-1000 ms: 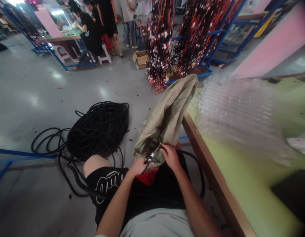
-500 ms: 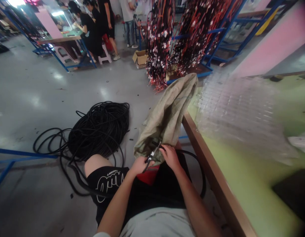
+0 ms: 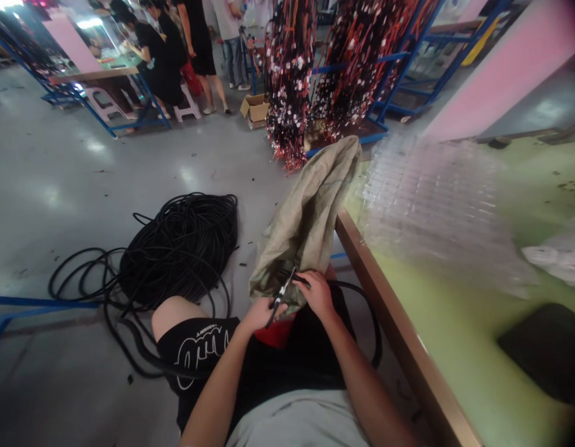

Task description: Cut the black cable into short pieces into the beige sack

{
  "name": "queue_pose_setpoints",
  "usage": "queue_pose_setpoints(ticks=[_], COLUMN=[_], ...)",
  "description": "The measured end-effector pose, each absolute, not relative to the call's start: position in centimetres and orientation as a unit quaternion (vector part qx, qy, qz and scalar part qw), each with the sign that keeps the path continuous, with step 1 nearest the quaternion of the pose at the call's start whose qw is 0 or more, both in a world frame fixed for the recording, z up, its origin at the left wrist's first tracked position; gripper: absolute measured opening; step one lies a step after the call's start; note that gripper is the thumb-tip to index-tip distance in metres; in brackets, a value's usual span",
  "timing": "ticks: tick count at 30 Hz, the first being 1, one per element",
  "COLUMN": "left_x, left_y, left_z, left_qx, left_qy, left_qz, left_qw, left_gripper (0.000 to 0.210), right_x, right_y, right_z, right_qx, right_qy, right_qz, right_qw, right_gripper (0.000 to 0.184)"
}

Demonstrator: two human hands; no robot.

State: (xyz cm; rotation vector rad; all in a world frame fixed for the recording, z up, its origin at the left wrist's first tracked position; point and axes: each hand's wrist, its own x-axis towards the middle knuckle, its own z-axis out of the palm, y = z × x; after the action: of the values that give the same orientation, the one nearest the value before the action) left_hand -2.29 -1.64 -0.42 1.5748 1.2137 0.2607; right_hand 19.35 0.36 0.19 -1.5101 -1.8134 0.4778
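My left hand (image 3: 260, 314) is closed around a pliers-like tool (image 3: 282, 290) with black handles and a slim metal tip pointing up and away. Whether it is pliers or snips is too small to tell. Close by on the right, my right hand (image 3: 316, 292) pinches a black cable (image 3: 362, 292), its short end showing near the tool's tip. From that hand the cable loops out to the right and down past my thigh. Both hands are over the mouth of a tan woven sack (image 3: 310, 198), which stands between my knees. Its contents are mostly hidden.
A large coil of black cable (image 3: 180, 242) lies on the floor at left, loose loops reaching my leg. At right, a green table (image 3: 436, 310) with a wooden edge bears clear plastic wrap (image 3: 431, 198). Wire bundles (image 3: 292, 81) hang ahead; people (image 3: 152, 59) work beyond.
The view has shifted slightly, so the surroundings sit a little further left. Both hands keep their holds, and the cable end shows a bit more clearly beside the tool.
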Motion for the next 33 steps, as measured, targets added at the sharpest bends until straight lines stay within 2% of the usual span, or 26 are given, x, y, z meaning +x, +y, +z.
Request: queue_pose_setpoints(ticks=[6,10,15,22,28,33], left_x=[-2.9,-2.9,-2.7,-2.9,-2.7,-2.5], left_y=[-1.0,-0.9,-1.0,-1.1,-1.3,-1.2], left_z=[-1.0,-0.8,-0.4,0.3,0.5,-0.1], left_qx=[0.643,0.666,0.701,0.74,0.762,0.743], left_qy=[0.544,0.523,0.526,0.501,0.496,0.496], left_qz=[0.111,0.103,0.09,0.094,0.073,0.098], left_qw=[0.528,0.522,0.473,0.439,0.41,0.439], left_gripper=[0.057,0.052,0.05,0.04,0.045,0.043], right_x=[19.3,19.1,19.0,19.2,19.2,19.1], right_y=[0.2,0.1,0.2,0.2,0.1,0.0], right_z=[0.0,0.1,0.5,0.1,-0.1,0.4], right_qx=[-0.58,-0.605,-0.614,-0.623,-0.6,-0.572], right_qy=[-0.745,-0.721,-0.676,-0.596,-0.582,-0.612], right_qz=[0.153,0.146,0.171,0.17,0.204,0.224], right_qw=[0.294,0.304,0.37,0.478,0.509,0.498], right_gripper=[0.042,0.041,0.027,0.023,0.023,0.022])
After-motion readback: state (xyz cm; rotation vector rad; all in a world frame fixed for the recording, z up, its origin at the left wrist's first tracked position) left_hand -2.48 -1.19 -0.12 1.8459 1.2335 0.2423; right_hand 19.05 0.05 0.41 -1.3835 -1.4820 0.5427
